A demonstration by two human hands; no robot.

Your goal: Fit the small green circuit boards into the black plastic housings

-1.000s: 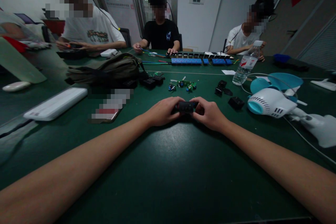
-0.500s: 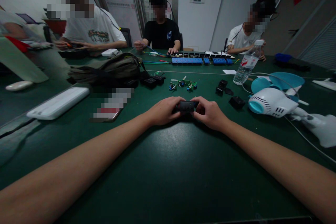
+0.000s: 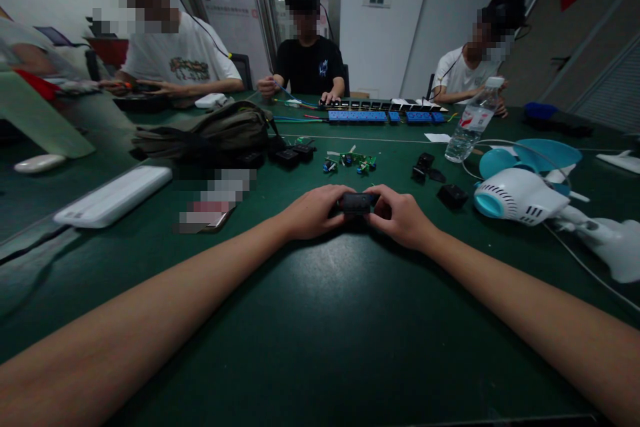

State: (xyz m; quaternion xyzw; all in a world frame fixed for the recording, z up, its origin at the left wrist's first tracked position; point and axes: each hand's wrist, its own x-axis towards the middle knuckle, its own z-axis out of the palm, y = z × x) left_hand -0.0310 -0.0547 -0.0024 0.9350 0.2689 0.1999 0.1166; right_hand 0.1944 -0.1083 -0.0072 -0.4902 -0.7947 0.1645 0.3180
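A small black box-like part (image 3: pixel 357 203) is held between my two hands, low over the green table (image 3: pixel 330 320). My left hand (image 3: pixel 317 212) grips its left end, fingers over the top and thumb below. At its right end my right hand (image 3: pixel 396 215) pinches it with thumb and fingertips. Just beyond lie several small green circuit boards (image 3: pixel 357 159) with blue parts. Black pieces (image 3: pixel 423 167) and a black block (image 3: pixel 452 196) rest to the right. More black blocks (image 3: pixel 286 156) sit at the back left, beside a dark bag (image 3: pixel 210 133).
A white and blue fan (image 3: pixel 523 195) lies at the right, near a water bottle (image 3: pixel 471 121). On the left are a white power bank (image 3: pixel 115 197) with a cable and a phone (image 3: pixel 215 207). People sit across the table behind blue strips (image 3: pixel 356 117).
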